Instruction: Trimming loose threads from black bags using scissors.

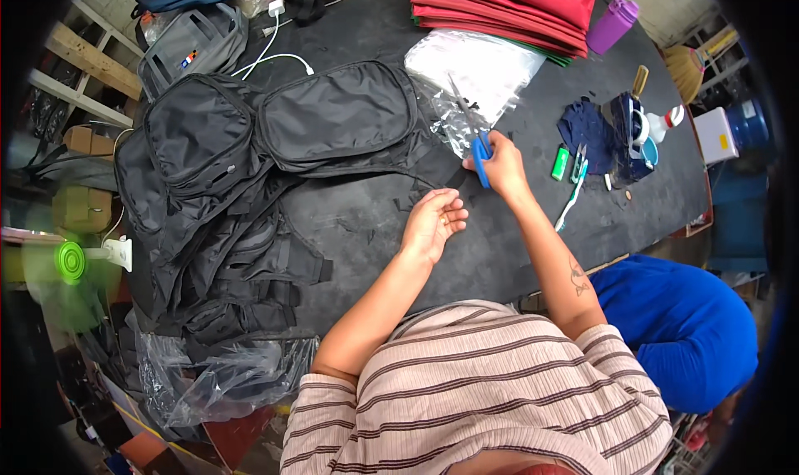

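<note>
In my right hand (504, 169) is a pair of scissors (480, 149) with blue handles. Its blades point away from me, over the edge of some clear plastic, and look slightly parted. My left hand (434, 223) is to the left and nearer to me, palm turned partly up and fingers curled together. Whatever these fingers pinch, if anything, is too small to tell. A thin black strap runs from the black backpack (337, 117) toward the left fingertips. The backpack lies spread on the dark table (366, 233), its pockets facing up and its straps bunched at the left.
A stack of red fabric (503, 13) and clear plastic bags (478, 63) lie at the far side. Rightward are a purple bottle (612, 25), a green lighter (560, 164), a toothbrush (572, 196) and a dark caddy (635, 142). A grey bag (196, 50) sits far left.
</note>
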